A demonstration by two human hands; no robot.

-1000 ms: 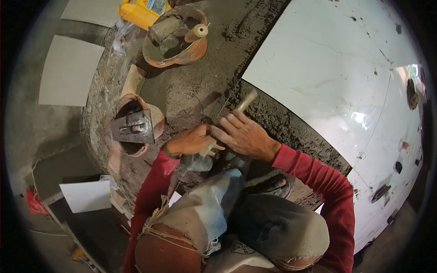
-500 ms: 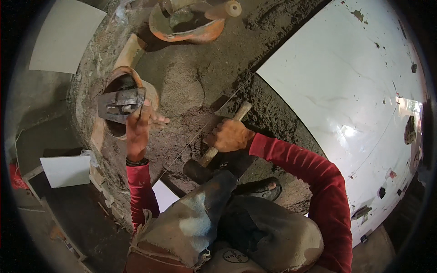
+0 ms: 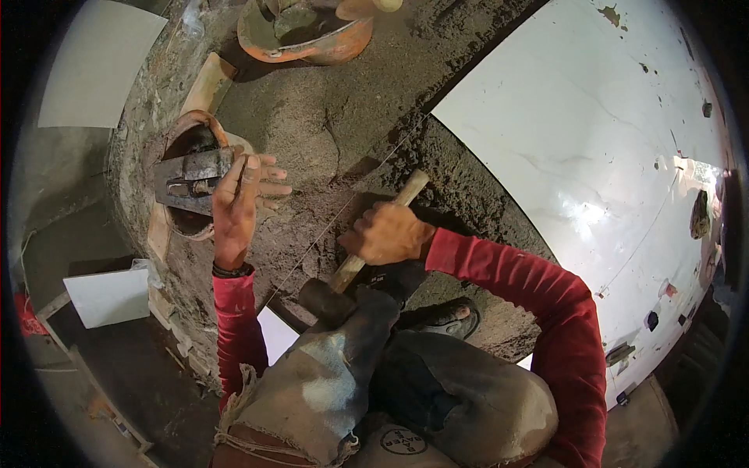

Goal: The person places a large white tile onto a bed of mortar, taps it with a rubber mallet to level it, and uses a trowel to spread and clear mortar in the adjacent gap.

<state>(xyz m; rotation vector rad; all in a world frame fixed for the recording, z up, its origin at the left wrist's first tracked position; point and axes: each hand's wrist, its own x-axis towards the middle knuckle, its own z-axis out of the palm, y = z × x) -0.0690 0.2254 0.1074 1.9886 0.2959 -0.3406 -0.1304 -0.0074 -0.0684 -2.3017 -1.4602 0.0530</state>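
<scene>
My right hand (image 3: 388, 234) is wrapped round the wooden handle of a mallet (image 3: 324, 303), whose dark head points down toward my knee. At the left, my left hand (image 3: 238, 199) has its fingers spread to the right, with its edge against a dark metal trowel (image 3: 195, 165). The trowel lies across the mouth of an orange bucket (image 3: 204, 118), its flat blade up. Whether the hand touches or just overlaps the trowel is hard to tell.
A large white marbled tile (image 3: 546, 140) covers the right side. A thin string (image 3: 343, 209) crosses the rough grey mortar bed (image 3: 296, 132). At the top stands another orange bucket (image 3: 335, 48) with mortar and a wooden handle. A small white tile (image 3: 109, 298) is at the left.
My left hand's fingers have spread wider beside the trowel. My right hand and the mallet have shifted slightly left and down in the view. The whole scene has slid a little left.
</scene>
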